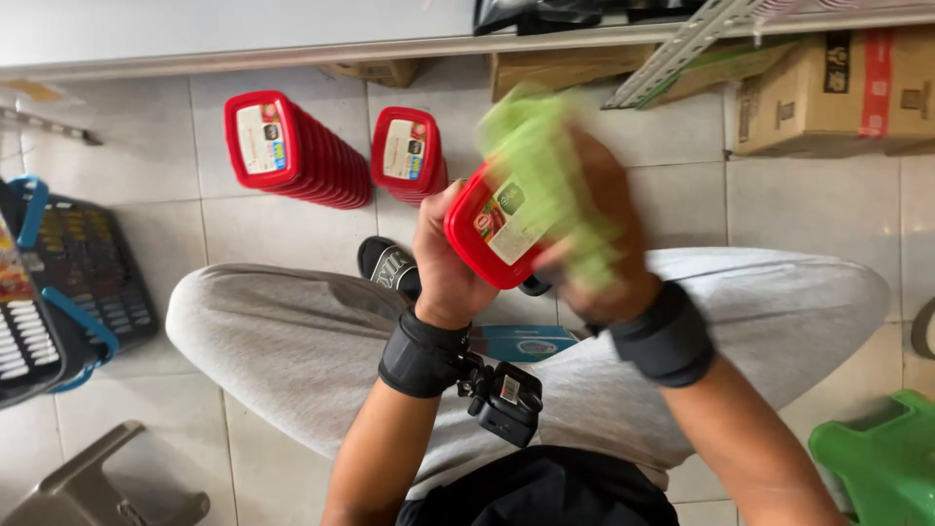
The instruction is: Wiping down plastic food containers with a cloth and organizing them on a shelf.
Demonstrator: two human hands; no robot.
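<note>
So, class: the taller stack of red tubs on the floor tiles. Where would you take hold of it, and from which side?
Grip the taller stack of red tubs across its two long ribbed sides, near the top, coming down from above. It stands upright with its labelled lid facing up, the shorter stack stands apart to one side, and both the left hand and right hand are busy.

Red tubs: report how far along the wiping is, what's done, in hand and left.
Nothing shows which tubs are already wiped. On the floor two red tubs lie on their sides. In hand: the left hand grips a third red tub by its labelled lid end, while the right hand holds a green cloth, blurred, against it. Whether the floor tubs are still to do cannot be told.
</note>
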